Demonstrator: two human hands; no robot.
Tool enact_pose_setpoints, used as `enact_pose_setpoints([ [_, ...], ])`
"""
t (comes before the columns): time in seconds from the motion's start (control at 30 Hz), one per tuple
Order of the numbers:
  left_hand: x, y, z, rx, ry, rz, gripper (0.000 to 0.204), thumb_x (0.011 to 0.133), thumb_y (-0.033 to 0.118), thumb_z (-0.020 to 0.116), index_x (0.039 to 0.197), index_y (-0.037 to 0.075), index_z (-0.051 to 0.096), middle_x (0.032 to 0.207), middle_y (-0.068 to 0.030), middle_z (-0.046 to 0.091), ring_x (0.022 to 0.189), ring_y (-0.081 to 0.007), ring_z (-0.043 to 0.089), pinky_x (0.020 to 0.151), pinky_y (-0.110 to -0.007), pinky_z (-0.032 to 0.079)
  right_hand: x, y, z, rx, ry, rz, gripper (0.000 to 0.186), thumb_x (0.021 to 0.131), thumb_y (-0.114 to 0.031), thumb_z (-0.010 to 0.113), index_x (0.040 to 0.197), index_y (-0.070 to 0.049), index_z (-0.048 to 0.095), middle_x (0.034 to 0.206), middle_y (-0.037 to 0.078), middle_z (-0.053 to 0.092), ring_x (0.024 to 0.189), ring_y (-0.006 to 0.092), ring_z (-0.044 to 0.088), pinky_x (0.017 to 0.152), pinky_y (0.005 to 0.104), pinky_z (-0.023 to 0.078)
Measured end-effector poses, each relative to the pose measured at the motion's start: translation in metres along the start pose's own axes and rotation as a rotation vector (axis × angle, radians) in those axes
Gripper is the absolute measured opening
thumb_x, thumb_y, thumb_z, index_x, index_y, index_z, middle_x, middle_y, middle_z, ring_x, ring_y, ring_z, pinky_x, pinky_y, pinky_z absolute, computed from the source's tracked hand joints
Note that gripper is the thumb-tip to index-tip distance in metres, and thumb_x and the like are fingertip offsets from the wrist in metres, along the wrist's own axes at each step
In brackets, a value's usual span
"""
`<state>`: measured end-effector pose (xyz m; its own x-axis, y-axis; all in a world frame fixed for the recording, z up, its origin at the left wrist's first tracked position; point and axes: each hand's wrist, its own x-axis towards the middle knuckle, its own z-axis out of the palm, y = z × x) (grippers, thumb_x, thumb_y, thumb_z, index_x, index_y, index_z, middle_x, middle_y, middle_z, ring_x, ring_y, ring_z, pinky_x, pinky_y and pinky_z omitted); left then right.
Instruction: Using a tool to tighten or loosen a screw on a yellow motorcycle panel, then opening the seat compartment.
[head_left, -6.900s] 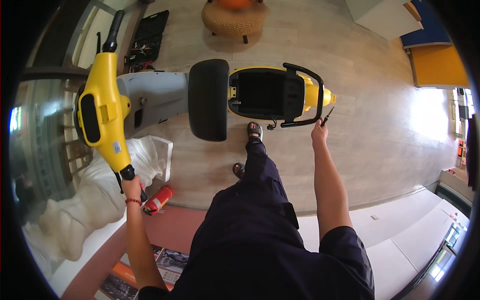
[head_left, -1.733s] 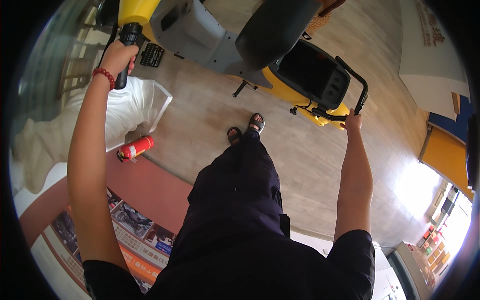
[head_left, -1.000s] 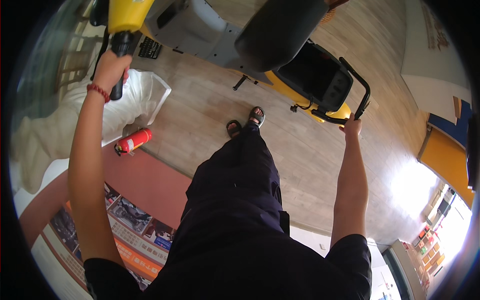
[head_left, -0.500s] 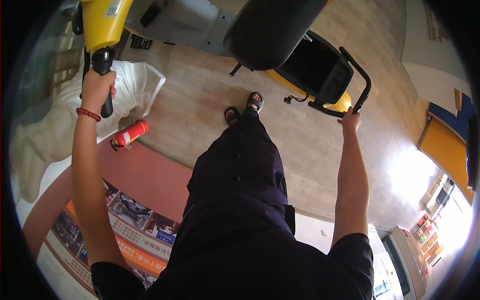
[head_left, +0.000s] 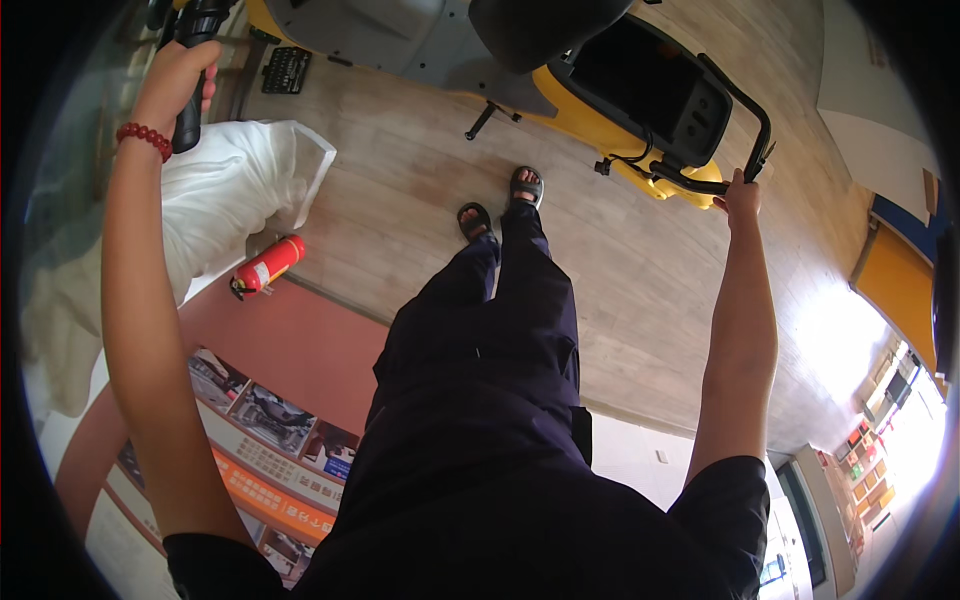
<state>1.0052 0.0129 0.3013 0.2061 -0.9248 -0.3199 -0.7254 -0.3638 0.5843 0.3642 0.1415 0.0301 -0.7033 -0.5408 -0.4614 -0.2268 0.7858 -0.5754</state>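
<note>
A yellow and grey scooter (head_left: 380,45) stands across the top of the head view. My left hand (head_left: 172,88), at the upper left with a red bead bracelet on its wrist, is wrapped round the black handlebar grip (head_left: 187,130). At the upper right, the fingers of my right hand (head_left: 740,195) are closed on the black tubular grab rail (head_left: 765,120) at the scooter's rear. Between my hands are the black seat (head_left: 540,30) and a black rear compartment (head_left: 635,75). A loose cable (head_left: 630,157) hangs beside the compartment, and a side stand (head_left: 483,120) juts toward my feet.
My sandalled feet (head_left: 527,187) are on the wood-look floor (head_left: 620,270). At left are a red fire extinguisher (head_left: 270,265), a white cloth (head_left: 230,185) and a black gridded object (head_left: 286,70). Behind me stands a printed display panel (head_left: 270,420); an orange panel (head_left: 895,285) is at right.
The scooter sits higher in view, its yellow front part mostly out of frame. My left hand has shifted up and left, my right hand right and slightly up; both keep their holds.
</note>
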Motion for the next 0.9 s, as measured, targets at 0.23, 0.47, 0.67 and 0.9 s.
enact_pose_setpoints([
  [0.23, 0.011, 0.004, -0.004, -0.016, -0.041, 0.025, 0.015, 0.076, 0.02, 0.056, 0.072, 0.007, 0.048, 0.06, 0.0007, 0.048, 0.047, -0.0072, 0.045, 0.041, -0.023, 0.038, -0.01, -0.002, -0.005, -0.019, 0.056, 0.006, 0.04, 0.087, -0.033, 0.049, 0.091, 0.006, 0.054, 0.077, 0.014, 0.063, 0.061, 0.0227, 0.064, 0.048, 0.0311, 0.056],
  [0.47, 0.015, 0.017, -0.009, 0.004, -0.028, 0.04, 0.021, 0.077, 0.025, 0.059, 0.071, 0.008, 0.048, 0.06, 0.0017, 0.048, 0.046, -0.0055, 0.045, 0.039, -0.021, 0.037, -0.012, -0.008, -0.008, -0.02, 0.028, -0.011, 0.043, 0.085, -0.032, 0.048, 0.089, 0.01, 0.054, 0.082, 0.017, 0.062, 0.065, 0.0246, 0.064, 0.047, 0.0308, 0.056],
  [0.67, 0.023, 0.024, -0.015, -0.009, -0.065, 0.102, 0.027, 0.076, 0.032, 0.061, 0.07, 0.01, 0.047, 0.057, 0.0038, 0.046, 0.045, -0.0032, 0.043, 0.039, -0.019, 0.036, -0.001, -0.007, -0.011, -0.005, 0.046, 0.014, 0.042, 0.086, -0.033, 0.048, 0.086, 0.008, 0.056, 0.077, 0.015, 0.063, 0.059, 0.0218, 0.064, 0.047, 0.0302, 0.055],
  [0.9, 0.034, 0.026, -0.019, 0.068, -0.06, 0.103, 0.026, 0.076, 0.033, 0.059, 0.069, 0.011, 0.046, 0.053, 0.0033, 0.045, 0.042, -0.0042, 0.041, 0.04, -0.019, 0.035, -0.001, -0.013, -0.014, -0.017, 0.033, 0.048, 0.039, 0.089, -0.034, 0.047, 0.09, 0.005, 0.053, 0.076, 0.012, 0.062, 0.06, 0.0202, 0.063, 0.052, 0.0301, 0.055],
])
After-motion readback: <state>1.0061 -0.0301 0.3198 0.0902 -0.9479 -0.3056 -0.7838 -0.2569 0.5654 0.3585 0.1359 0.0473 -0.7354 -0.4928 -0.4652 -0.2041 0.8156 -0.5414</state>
